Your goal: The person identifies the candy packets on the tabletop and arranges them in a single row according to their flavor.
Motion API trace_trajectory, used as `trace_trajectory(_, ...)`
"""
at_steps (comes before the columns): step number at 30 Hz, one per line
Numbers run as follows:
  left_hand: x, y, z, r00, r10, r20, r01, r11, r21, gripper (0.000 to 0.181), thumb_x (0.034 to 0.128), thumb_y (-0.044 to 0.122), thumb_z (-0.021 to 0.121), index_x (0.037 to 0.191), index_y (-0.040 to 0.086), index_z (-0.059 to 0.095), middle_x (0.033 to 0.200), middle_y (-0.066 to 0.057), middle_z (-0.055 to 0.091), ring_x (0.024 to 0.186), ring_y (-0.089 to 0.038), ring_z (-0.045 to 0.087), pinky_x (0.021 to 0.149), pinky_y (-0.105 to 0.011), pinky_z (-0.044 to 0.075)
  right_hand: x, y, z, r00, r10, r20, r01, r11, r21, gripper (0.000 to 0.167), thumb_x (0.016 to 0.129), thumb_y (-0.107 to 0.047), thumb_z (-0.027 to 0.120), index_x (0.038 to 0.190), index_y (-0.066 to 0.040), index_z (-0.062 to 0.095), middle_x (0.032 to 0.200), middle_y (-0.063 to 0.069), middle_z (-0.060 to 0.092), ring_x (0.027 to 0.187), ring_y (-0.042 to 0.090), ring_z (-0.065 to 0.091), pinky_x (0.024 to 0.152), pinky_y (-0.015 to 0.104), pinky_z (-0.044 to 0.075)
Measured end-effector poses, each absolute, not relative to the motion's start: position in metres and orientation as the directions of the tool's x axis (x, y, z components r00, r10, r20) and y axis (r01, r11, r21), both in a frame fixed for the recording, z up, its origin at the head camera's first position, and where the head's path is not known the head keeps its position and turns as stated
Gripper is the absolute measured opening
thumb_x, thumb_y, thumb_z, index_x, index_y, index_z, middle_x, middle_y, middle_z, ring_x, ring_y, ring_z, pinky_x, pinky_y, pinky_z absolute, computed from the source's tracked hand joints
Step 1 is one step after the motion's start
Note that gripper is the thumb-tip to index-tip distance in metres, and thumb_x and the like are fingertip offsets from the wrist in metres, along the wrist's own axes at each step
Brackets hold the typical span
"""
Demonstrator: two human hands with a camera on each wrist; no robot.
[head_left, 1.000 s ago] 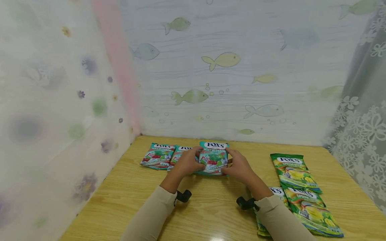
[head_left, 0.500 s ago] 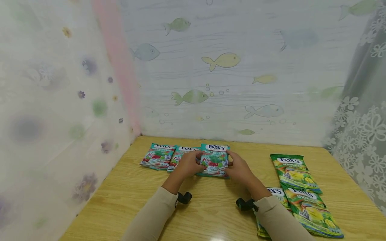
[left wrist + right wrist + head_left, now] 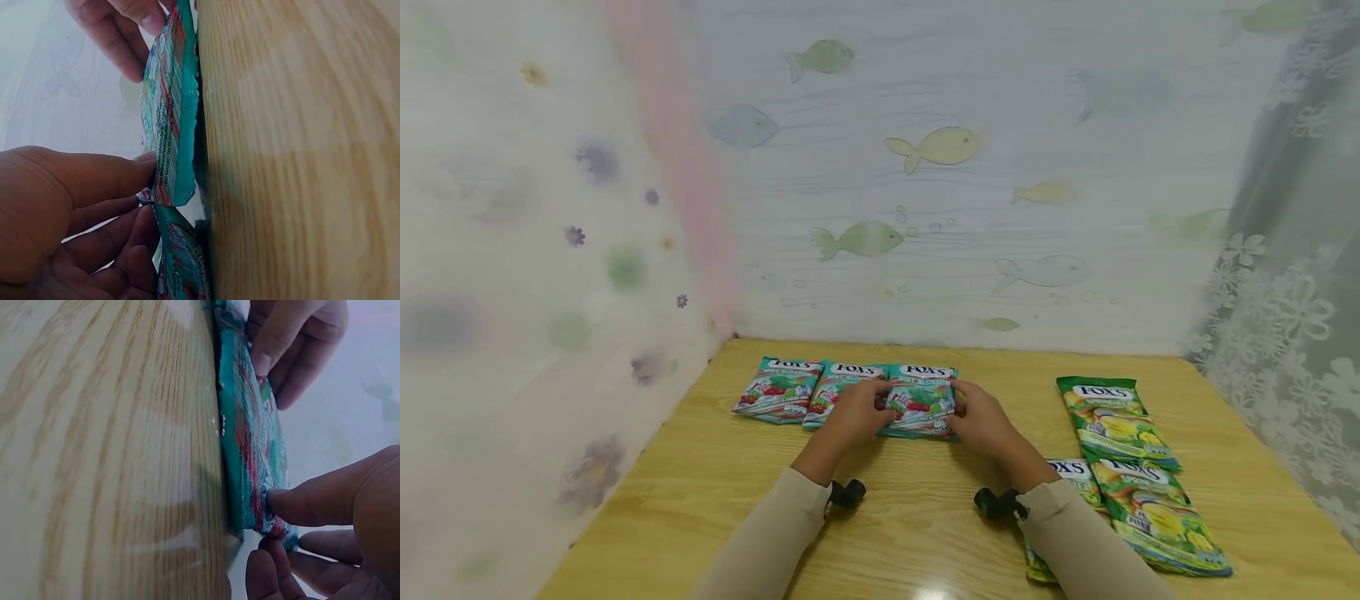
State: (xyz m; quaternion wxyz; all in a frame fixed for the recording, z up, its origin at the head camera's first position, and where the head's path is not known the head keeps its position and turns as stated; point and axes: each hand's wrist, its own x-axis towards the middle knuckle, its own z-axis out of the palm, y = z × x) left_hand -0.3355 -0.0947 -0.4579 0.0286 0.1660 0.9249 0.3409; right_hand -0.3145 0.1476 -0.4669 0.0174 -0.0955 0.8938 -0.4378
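Note:
Both hands pinch the side edges of a teal candy bag (image 3: 921, 402), the rightmost of three at the back of the table. On its left edge the left hand (image 3: 854, 414) has its thumb and fingers, beside the middle teal bag (image 3: 835, 387). The right hand (image 3: 988, 423) grips the opposite edge. In the left wrist view the left hand (image 3: 81, 206) pinches the corner of the teal bag (image 3: 169, 119), close above the wood. In the right wrist view the right hand (image 3: 350, 512) has its thumb on the bag (image 3: 250, 450).
A third teal bag (image 3: 779, 390) lies at the far left of the row. On the right of the wooden table (image 3: 917, 517) are green-yellow bags (image 3: 1116, 421), one partly under the right forearm. A patterned curtain (image 3: 865, 167) stands behind the table.
The held teal bag has come down and now lies flatter, in line beside the middle bag. Both hands have lowered slightly with it. The head view has shifted a little.

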Motion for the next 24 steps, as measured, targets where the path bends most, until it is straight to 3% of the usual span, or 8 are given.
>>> trace_trajectory(8,-0.3343,-0.1020,-0.4585,-0.953,0.301,0.033,0.255,0.739,0.624,0.049,0.0992,0.022,0.072,0.145,0.008,0.061,0.117,-0.009,0.070,0.102,-0.022,0.067,0.079,-0.038,0.057,-0.3179,0.1412,-0.4713,-0.983,-0.176,0.050,-0.148,0.609,-0.780,0.067,0.097,-0.005,0.069,0.157,-0.001,0.040,0.148,0.022,0.055,0.113,0.028,0.069,0.076,0.033,0.058)
trace_trajectory(11,-0.3356,-0.1014,-0.4592,-0.955,0.296,0.026,0.247,0.740,0.625,0.049,0.0989,0.022,0.073,0.144,0.008,0.062,0.112,-0.007,0.070,0.097,-0.020,0.066,0.078,-0.037,0.056,-0.3181,0.1413,-0.4716,-0.984,-0.172,0.039,-0.139,0.621,-0.772,0.066,0.098,-0.006,0.069,0.157,-0.001,0.042,0.151,0.020,0.053,0.110,0.022,0.068,0.075,0.031,0.057)
trace_trajectory(18,-0.3381,-0.0996,-0.4605,-0.947,0.320,0.036,0.272,0.736,0.619,0.047,0.0990,0.020,0.073,0.143,0.008,0.063,0.105,-0.005,0.068,0.088,-0.016,0.063,0.072,-0.034,0.054,-0.3177,0.1443,-0.4710,-0.984,-0.175,0.044,-0.151,0.668,-0.729,0.061,0.098,-0.007,0.069,0.154,0.000,0.046,0.154,0.020,0.051,0.114,0.024,0.064,0.087,0.038,0.057)
trace_trajectory(22,-0.3396,-0.0988,-0.4635,-0.936,0.347,0.052,0.309,0.744,0.592,0.046,0.0995,0.020,0.072,0.143,0.007,0.063,0.108,-0.007,0.064,0.086,-0.016,0.060,0.070,-0.034,0.050,-0.3170,0.1457,-0.4703,-0.980,-0.190,0.052,-0.170,0.683,-0.710,0.057,0.099,-0.008,0.068,0.152,-0.002,0.050,0.151,0.019,0.054,0.103,0.021,0.061,0.081,0.035,0.052)
trace_trajectory(24,-0.3396,-0.0982,-0.4640,-0.935,0.352,0.051,0.315,0.751,0.581,0.046,0.1000,0.021,0.071,0.143,0.007,0.063,0.110,-0.008,0.063,0.087,-0.016,0.059,0.071,-0.033,0.050,-0.3167,0.1457,-0.4697,-0.978,-0.200,0.054,-0.179,0.683,-0.708,0.055,0.100,-0.008,0.068,0.151,-0.001,0.051,0.155,0.020,0.050,0.106,0.020,0.062,0.081,0.033,0.051)
